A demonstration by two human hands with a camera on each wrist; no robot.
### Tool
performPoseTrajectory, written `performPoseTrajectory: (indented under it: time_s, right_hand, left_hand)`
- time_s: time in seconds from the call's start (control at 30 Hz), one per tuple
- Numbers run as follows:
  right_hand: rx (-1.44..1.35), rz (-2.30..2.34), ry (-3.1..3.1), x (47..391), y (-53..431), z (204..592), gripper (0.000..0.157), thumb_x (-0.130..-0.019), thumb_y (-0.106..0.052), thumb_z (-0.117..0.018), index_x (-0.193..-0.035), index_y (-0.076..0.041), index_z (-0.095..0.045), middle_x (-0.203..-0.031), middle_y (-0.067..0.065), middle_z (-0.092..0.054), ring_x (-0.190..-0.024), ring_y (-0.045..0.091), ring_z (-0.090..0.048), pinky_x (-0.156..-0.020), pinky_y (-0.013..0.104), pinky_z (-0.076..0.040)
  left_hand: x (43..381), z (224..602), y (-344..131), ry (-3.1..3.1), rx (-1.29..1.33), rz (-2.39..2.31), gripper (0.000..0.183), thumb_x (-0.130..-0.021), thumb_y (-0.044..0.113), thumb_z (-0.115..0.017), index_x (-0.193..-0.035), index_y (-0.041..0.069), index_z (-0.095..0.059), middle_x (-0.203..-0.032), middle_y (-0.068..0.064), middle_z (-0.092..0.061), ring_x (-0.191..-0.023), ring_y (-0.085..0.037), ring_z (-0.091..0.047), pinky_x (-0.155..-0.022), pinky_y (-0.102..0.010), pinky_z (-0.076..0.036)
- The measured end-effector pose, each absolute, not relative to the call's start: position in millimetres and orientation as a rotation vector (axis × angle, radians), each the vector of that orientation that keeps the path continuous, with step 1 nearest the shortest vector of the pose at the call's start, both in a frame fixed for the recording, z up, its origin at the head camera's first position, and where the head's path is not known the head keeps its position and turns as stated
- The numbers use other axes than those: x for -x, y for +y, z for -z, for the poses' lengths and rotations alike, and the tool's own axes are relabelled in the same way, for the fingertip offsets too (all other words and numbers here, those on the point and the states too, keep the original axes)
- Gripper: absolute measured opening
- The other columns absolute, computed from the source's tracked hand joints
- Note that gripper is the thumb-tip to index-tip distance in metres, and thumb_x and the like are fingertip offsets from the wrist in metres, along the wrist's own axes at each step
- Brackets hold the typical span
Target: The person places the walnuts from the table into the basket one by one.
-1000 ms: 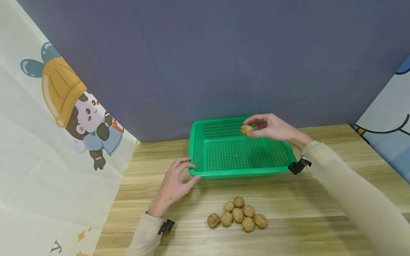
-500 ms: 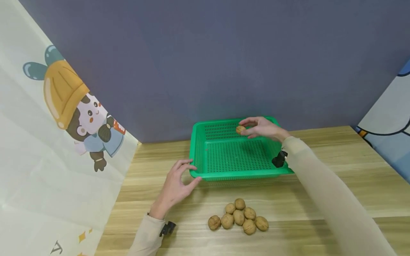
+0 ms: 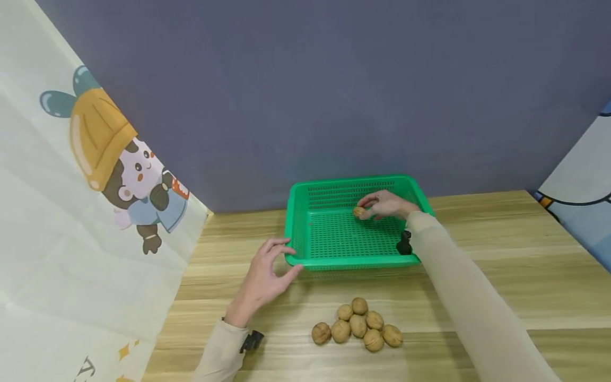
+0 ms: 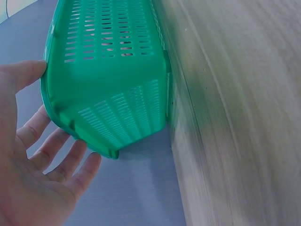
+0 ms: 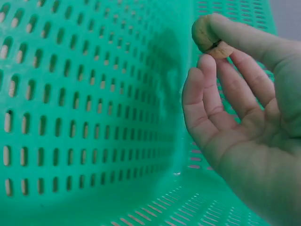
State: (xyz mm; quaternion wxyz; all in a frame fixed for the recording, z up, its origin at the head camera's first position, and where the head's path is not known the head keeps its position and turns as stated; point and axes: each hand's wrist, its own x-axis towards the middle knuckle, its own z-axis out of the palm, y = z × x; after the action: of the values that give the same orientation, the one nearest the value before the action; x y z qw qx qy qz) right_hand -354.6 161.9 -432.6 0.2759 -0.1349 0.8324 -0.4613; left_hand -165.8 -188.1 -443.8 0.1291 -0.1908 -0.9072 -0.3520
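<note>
A green slotted plastic basket (image 3: 353, 262) stands on the wooden table. My right hand (image 3: 385, 205) reaches inside it, holding a walnut (image 3: 358, 212) between thumb and fingertips. In the right wrist view that walnut (image 5: 205, 36) hangs above the slotted floor, pinched mostly by the thumb and forefinger. At the basket's near left corner, my left hand (image 3: 263, 276) touches the rim with its thumb and fingers spread and nearly straight. The left wrist view shows the thumb against one side of the rim (image 4: 45, 82) and fingertips along the other. Several walnuts (image 3: 358, 326) lie grouped in front of the basket.
The wooden table (image 3: 229, 228) meets a dark grey-blue panel (image 3: 305, 95) just behind the basket. On the left rises a white sheet (image 3: 95, 254) with a cartoon figure. Another printed sheet (image 3: 579, 164) edges the right side.
My right hand has moved left and down into the basket, still holding the walnut. The left hand stays at the corner, and the loose walnuts keep their arrangement.
</note>
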Motion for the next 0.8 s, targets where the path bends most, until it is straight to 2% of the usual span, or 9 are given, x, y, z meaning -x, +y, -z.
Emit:
performPoseTrajectory:
  time_s: [0.37, 0.5, 0.7, 0.8]
  right_hand:
    - [0.367, 1.087, 2.335, 356.4, 159.6, 443.4, 0.054, -0.091, -0.019, -0.071, -0.141, -0.007, -0.051, -0.148, 0.021, -0.048, -0.131, 0.036, -0.05, -0.095, 0.047, -0.054]
    - [0.388, 1.031, 2.355, 356.2, 161.6, 436.8, 0.057, -0.092, -0.024, -0.07, -0.142, -0.006, -0.049, -0.147, 0.021, -0.049, -0.126, 0.036, -0.053, -0.091, 0.048, -0.053]
    - [0.418, 0.96, 2.389, 353.1, 163.7, 418.7, 0.066, -0.092, -0.036, -0.07, -0.145, -0.007, -0.045, -0.147, 0.018, -0.049, -0.122, 0.035, -0.056, -0.096, 0.053, -0.051]
    - [0.45, 0.976, 2.37, 350.0, 162.7, 407.1, 0.064, -0.094, -0.033, -0.068, -0.146, -0.007, -0.044, -0.146, 0.017, -0.05, -0.116, 0.036, -0.056, -0.086, 0.048, -0.052]
  left_hand:
    - [166.7, 445.4, -187.2, -2.635, 0.554, 1.022, 0.037, -0.086, 0.041, -0.076, -0.111, 0.015, -0.069, -0.14, 0.0, -0.055, -0.131, -0.024, -0.051, -0.11, -0.054, -0.043]
    - [167.9, 445.8, -187.1, -2.63, 0.555, 1.024, 0.037, -0.086, 0.042, -0.075, -0.111, 0.016, -0.068, -0.14, -0.003, -0.055, -0.132, -0.024, -0.051, -0.11, -0.055, -0.043]
    - [168.0, 447.5, -187.6, -2.631, 0.547, 1.025, 0.037, -0.087, 0.044, -0.074, -0.111, 0.017, -0.068, -0.14, -0.001, -0.055, -0.131, -0.023, -0.051, -0.11, -0.053, -0.044]
    - [167.3, 447.9, -188.1, -2.641, 0.539, 1.023, 0.037, -0.087, 0.045, -0.073, -0.111, 0.018, -0.068, -0.14, 0.001, -0.054, -0.132, -0.022, -0.051, -0.11, -0.052, -0.043]
